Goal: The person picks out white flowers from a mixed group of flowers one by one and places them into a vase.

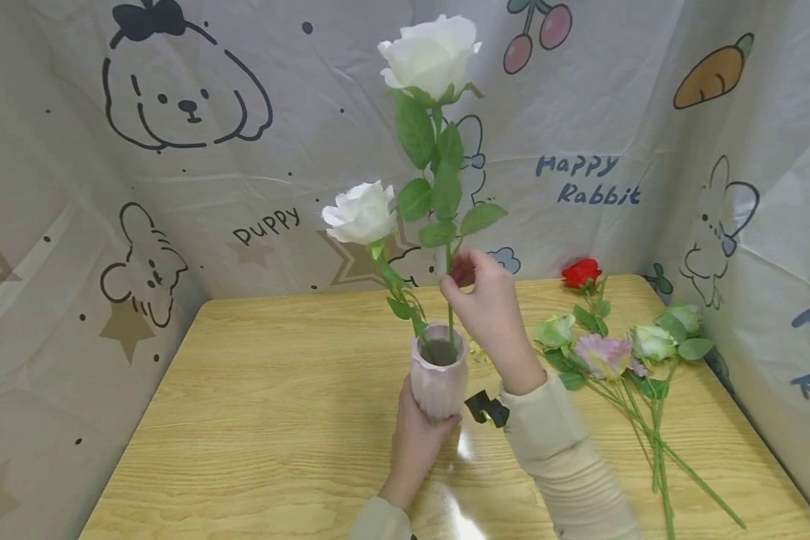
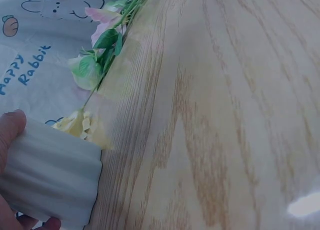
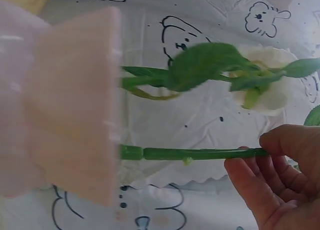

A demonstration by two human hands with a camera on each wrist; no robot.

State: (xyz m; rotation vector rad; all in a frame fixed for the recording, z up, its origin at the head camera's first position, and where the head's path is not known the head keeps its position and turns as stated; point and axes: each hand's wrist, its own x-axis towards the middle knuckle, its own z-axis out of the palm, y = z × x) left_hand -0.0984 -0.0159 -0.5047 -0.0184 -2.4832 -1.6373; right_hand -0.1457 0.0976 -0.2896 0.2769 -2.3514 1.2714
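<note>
My left hand [image 1: 420, 442] grips the lower part of a pale pink vase [image 1: 439, 386] on the wooden table. In the left wrist view, fingers [image 2: 10, 130] wrap the ridged vase [image 2: 50, 175]. With its thumb and fingers, my right hand [image 1: 491, 311] pinches the green stem of a tall white rose [image 1: 432, 56] above the vase. The right wrist view shows this stem [image 3: 200, 153] running down past the vase rim, its lower end hidden inside. A shorter white rose [image 1: 361, 214] leans left out of the same vase, beside the held stem.
To the right lie a red rose [image 1: 582, 273], pale green roses [image 1: 655, 342] and a pink-lilac flower [image 1: 605, 355], their stems crossing. A small yellow flower [image 2: 75, 124] shows behind the vase. Printed cloth [image 1: 351, 135] hangs around the table's back and sides.
</note>
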